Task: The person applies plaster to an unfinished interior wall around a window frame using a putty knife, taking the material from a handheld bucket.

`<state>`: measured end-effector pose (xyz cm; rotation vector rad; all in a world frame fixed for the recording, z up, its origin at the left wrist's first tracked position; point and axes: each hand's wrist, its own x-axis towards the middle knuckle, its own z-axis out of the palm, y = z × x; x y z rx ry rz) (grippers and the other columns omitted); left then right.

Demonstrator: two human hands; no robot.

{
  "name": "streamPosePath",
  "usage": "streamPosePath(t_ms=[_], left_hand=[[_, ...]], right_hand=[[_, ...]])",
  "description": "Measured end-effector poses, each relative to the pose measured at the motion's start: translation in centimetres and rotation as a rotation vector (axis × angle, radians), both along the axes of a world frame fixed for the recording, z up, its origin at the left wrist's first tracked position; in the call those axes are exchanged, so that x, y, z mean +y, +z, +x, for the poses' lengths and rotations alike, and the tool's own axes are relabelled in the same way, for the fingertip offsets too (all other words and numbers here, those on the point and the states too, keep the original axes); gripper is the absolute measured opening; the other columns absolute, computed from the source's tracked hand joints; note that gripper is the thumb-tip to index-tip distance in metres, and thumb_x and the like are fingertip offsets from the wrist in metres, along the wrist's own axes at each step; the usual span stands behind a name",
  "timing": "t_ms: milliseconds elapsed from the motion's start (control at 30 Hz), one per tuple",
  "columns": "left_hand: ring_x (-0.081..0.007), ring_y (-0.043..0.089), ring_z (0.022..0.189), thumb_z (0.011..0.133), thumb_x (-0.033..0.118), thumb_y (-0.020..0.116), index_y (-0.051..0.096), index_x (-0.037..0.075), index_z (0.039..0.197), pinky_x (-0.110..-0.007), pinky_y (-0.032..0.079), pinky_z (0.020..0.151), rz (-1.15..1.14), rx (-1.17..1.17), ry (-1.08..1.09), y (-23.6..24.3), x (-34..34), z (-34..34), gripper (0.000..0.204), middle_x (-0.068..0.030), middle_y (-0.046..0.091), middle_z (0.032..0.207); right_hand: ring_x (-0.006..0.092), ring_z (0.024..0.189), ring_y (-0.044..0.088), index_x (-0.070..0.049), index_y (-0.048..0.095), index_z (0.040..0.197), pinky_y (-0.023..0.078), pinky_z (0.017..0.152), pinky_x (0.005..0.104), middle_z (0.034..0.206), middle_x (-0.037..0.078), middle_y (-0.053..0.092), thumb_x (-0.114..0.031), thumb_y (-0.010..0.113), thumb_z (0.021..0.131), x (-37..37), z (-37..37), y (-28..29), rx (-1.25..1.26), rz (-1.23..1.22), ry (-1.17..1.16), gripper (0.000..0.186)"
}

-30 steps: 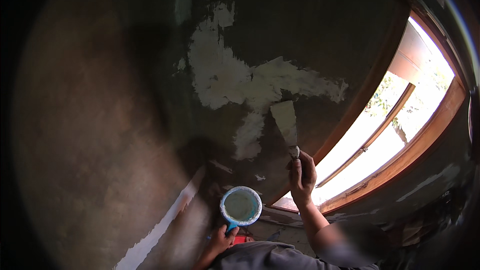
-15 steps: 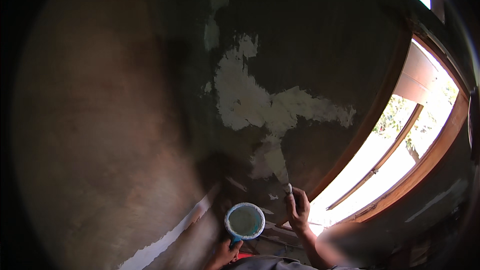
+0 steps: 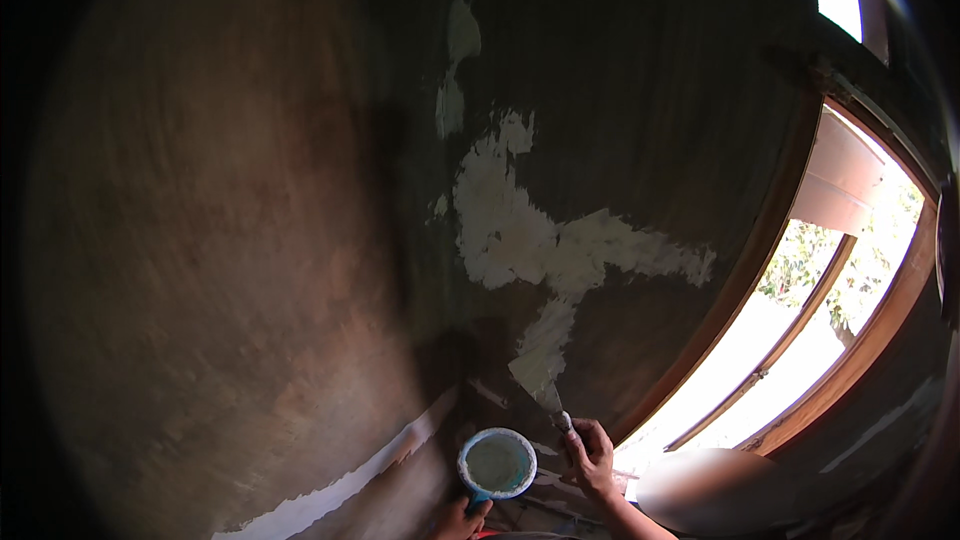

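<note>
In my right hand is a putty knife, gripped by its handle with the blade tilted up and to the left. Its blade meets the lower end of a pale putty patch spread unevenly over the dark wall. Lower and to the left, my left hand is closed round the handle of a blue pot. Whitish residue coats the pot's rim, and greyish putty lies inside. Part of my left hand is cut off by the lower edge.
To the right a wooden window frame opens onto bright daylight and foliage. A brown wall takes up the left side, with a pale strip running low across it. A blurred rounded patch covers the lower right.
My right hand and the putty knife have come down, the blade now further left on the lower part of the patch. The pot sits slightly lower in view; the whole view has shifted too.
</note>
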<state>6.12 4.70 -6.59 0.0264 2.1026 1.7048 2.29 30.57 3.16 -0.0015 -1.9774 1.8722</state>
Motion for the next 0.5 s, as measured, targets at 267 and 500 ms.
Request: streamPosePath(t_ms=[267, 500], left_hand=[[-0.0122, 0.051, 0.041, 0.102, 0.028, 0.065, 0.063, 0.001, 0.102, -0.032, 0.039, 0.039, 0.048, 0.050, -0.001, -1.1, -0.1, 0.0, 0.027, -0.0030, 0.057, 0.055], [-0.0119, 0.051, 0.042, 0.101, 0.024, 0.066, 0.063, 0.002, 0.097, -0.032, 0.039, 0.039, 0.110, 0.005, 0.002, -0.1, 0.6, 0.2, 0.023, -0.0029, 0.058, 0.056]], right_hand=[[0.0189, 0.072, 0.058, 0.000, 0.066, 0.110, 0.047, 0.068, 0.0310, 0.091, 0.012, 0.065, -0.004, 0.067, 0.093, 2.8, -3.3, 10.1, 0.379, 0.396, -0.235, 0.017], [0.0217, 0.089, 0.068, 0.001, 0.067, 0.127, 0.053, 0.079, 0.0325, 0.108, 0.016, 0.072, -0.001, 0.059, 0.098, 3.6, -6.4, 22.9, 0.761, 0.725, -0.524, 0.030]])
